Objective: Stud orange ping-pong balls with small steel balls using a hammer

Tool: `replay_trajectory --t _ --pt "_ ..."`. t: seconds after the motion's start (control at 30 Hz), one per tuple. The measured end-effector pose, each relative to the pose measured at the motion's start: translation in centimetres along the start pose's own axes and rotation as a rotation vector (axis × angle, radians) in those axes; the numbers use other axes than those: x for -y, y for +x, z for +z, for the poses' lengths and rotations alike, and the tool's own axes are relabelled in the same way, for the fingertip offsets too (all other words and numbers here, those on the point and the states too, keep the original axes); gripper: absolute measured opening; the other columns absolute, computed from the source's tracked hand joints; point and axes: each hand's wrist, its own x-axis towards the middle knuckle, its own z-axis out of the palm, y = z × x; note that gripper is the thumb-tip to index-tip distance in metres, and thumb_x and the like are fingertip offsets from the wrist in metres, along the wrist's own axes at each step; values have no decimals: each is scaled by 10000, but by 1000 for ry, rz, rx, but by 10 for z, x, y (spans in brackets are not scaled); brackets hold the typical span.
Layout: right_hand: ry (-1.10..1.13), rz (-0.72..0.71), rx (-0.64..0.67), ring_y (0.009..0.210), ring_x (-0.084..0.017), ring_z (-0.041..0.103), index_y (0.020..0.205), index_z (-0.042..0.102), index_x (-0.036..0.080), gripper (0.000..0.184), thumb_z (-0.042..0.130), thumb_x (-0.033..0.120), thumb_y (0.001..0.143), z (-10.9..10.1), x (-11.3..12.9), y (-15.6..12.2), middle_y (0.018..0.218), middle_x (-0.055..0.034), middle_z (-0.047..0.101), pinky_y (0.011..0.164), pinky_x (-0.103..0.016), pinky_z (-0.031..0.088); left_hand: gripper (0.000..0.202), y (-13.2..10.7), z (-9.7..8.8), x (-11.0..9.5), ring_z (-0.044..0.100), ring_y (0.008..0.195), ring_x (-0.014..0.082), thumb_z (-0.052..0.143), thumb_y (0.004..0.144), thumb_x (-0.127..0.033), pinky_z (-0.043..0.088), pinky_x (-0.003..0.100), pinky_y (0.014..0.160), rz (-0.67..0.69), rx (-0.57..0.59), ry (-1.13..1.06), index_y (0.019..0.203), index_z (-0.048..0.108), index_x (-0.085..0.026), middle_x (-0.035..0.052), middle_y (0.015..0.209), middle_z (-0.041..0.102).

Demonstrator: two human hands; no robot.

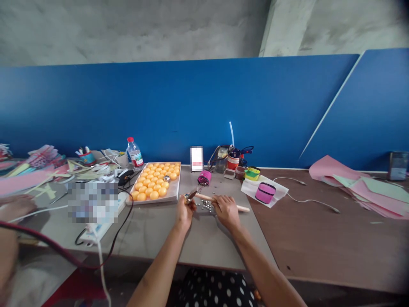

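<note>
Both closed — left hand (185,212) around a shiny piece (186,198), right hand (226,209) around a wooden stick (243,209), between front and back edges of bench (201,251) — brace both, guide tip (192,195) gently (loose beads (207,206) nearby).

Soft, even, moderately bright light; blurred sides and a darkened far right corner.
The light is diffuse, and its source cannot be told. The wall (143,30) looks dull grey, while the partition (191,98) is brightest around its middle and deepens toward its sides. The balls (154,195) show gentle highlights, the beads (207,205) tiny glints. A soft shadow lies on the table (153,230) beside the right forearm (255,251); beneath the near edge, everything falls dim. Wide-angle stretching pulls at both sides. The other person's arm (8,251), near left, is smeared, and the phone (398,166), far right, is hazy. Coarse square blocks obscure part of the left side and surround a small white object (197,158) at far centre.
</note>
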Motion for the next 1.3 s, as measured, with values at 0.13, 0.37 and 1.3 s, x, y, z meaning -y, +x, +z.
replay_trajectory --t 0.13,0.37,1.3 --pt "4 31 -76 749 -163 543 957 606 167 190 448 243 884 -2 0 1 784 -54 650 697 -275 295 334 -2 0 -3 488 443 93 605 710 -481 356 216 461 -31 56 -87 712 484 -170 1 571 572" --pt "8 -19 -34 729 -152 542 925 618 176 174 462 231 875 0 2 0 764 -46 646 674 -265 294 361 -7 -1 -13 393 422 70 542 768 -515 314 210 438 -154 172 -206 689 483 -167 -5 579 523" --pt "52 -38 -14 717 -151 550 926 619 181 172 467 246 879 -2 10 1 747 -41 639 652 -262 310 398 -10 -3 -21 280 404 47 482 813 -519 281 200 406 -230 254 -270 660 503 -152 -36 539 368"
